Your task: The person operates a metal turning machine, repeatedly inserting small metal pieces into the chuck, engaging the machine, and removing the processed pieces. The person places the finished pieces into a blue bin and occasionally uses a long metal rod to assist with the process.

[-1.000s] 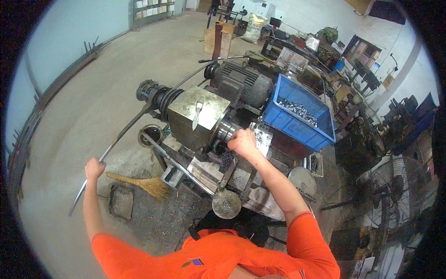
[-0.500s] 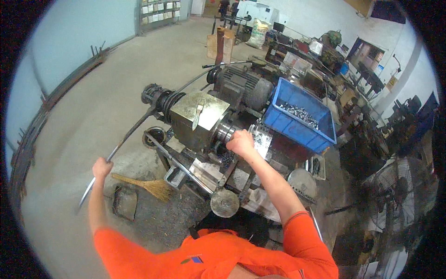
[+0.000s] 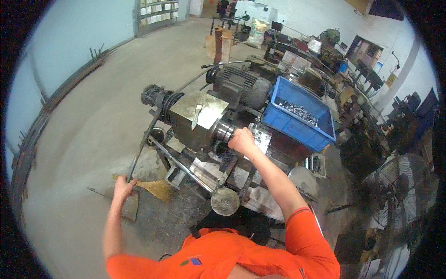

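A small lathe-like machine stands in front of me, with a boxy headstock (image 3: 186, 128) and a shiny round spindle nose (image 3: 225, 132). My right hand (image 3: 242, 141) is closed at the front of that spindle; whatever its fingers hold is hidden. To the left, my left hand (image 3: 122, 187) wraps round the lower end of a long metal lever (image 3: 145, 144), which runs up to the headstock's rear end. A brush (image 3: 197, 117) lies on the headstock's flat top. A blue plastic crate (image 3: 289, 129) of small metal parts (image 3: 301, 113) sits right of the spindle.
Behind the headstock is a ribbed motor (image 3: 244, 86). A straw broom (image 3: 157, 189) and a dustpan (image 3: 130, 208) lie on the floor by my left hand. A round metal disc (image 3: 225, 202) is close to my body. A large fan (image 3: 395, 190) stands at the right.
My left hand has swung the lever's lower end rightward and toward me. My right hand stays at the spindle, almost unmoved.
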Action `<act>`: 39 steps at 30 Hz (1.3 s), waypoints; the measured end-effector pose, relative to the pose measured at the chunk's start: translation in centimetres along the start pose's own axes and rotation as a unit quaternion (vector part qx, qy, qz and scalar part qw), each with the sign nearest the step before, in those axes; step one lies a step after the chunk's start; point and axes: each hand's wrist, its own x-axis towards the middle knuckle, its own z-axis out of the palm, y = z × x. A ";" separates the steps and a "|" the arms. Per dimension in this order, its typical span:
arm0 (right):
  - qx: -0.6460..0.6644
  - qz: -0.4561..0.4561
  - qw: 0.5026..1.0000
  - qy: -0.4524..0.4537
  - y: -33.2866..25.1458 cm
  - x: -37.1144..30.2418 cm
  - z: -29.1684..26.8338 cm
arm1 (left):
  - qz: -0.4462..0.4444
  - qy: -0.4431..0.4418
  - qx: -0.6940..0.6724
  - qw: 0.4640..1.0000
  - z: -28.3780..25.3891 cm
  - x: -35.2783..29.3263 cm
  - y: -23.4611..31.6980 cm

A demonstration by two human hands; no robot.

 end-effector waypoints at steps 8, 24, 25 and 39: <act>-0.019 -0.058 0.997 0.056 5.6 -1.3 -7.9 | 0.035 -0.207 -0.179 0.961 -0.8 5.6 -2.0; 0.083 0.058 0.974 0.203 17.3 -18.7 -13.1 | 0.037 -0.160 -0.210 0.964 1.6 5.1 -1.4; 0.161 0.150 0.955 0.199 17.7 -21.9 -13.5 | 0.020 -0.184 -0.187 0.965 1.2 6.7 -2.8; -0.053 0.610 0.779 -0.134 18.8 -63.1 -4.4 | 0.004 -0.244 -0.197 0.950 1.4 9.7 -4.4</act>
